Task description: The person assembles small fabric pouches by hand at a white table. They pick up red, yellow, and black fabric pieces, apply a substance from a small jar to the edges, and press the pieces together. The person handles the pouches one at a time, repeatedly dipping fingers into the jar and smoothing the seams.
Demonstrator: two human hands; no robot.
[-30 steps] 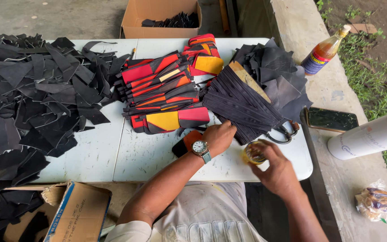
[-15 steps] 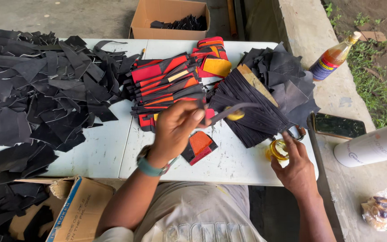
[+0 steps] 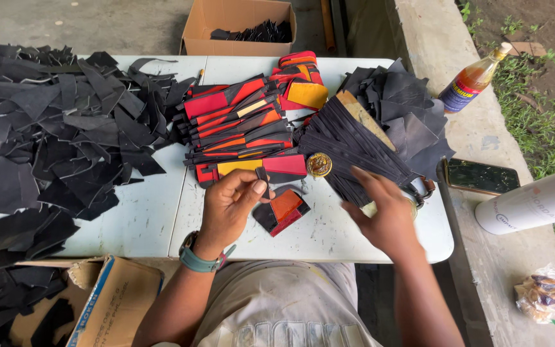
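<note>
Here, on white surface (image 3: 329, 234), seen from head view:

Left hand (image 3: 229, 205): one, fingers curled, thumb and forefinger pinched on a thin dark strip (image 3: 263, 175). Strip short, long axis running roughly away from the body, far end pointing to the stack beyond, near end in the pinch.

Right hand (image 3: 387, 215): one, fingers loosely spread and half open, tips resting on the near edge of the dark fan (image 3: 348, 151); nothing seen gripped. Pale round item partly hidden under its palm; kind cannot be told.

Folded piece (image 3: 282, 209): one, black, orange and red, flat on surface just right of left hand, long axis diagonal, pointing up-right.

Stack (image 3: 239, 128): one spread of red, orange, yellow and black strips, long axes mostly left to right, slightly tilted; count too dense to tell.

Dark fan: one bundle of long dark strips, splayed from a bound end at right toward upper left.

Brass disc (image 3: 319, 164): one, round, between stack and fan.

Black scraps (image 3: 52, 135): one large loose heap at left; number uncountable.

Boxes: two cardboard, far box (image 3: 239, 26) beyond surface with dark pieces inside, near box (image 3: 107, 308) at lower left.

Ledge at right: one bottle (image 3: 473, 77) of amber liquid, neck pointing up-right; one phone (image 3: 483, 177), screen dark; one white can (image 3: 534, 202), lying on its side.
</note>
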